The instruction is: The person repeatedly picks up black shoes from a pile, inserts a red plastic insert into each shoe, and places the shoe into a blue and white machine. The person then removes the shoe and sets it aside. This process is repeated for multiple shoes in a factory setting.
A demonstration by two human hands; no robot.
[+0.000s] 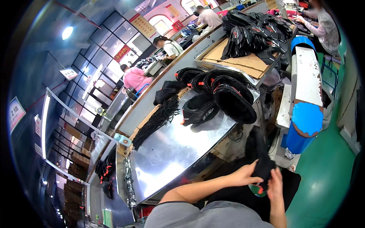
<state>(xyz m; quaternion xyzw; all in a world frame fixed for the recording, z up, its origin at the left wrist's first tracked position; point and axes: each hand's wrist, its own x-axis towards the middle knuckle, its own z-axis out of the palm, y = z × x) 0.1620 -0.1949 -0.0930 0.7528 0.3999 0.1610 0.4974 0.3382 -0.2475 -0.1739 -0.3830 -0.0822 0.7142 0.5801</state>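
Note:
Low at the right, close to my body, a black shoe upper stands up between my two hands, its upper part slightly blurred. My left hand pinches its near end from the left, thumb and fingers closed on it. My right hand grips the same end from the right. A small red-orange tab shows between the hands. Ahead on the shiny metal table sits a cluster of similar black shoe uppers with red-orange tabs. A bundle of black laces lies to their left.
A pile of flat black cut pieces rests on brown cardboard at the far end. A blue and white machine stands at the right. Beside the table's left end is a light-blue bottle. Several people work beyond the partition.

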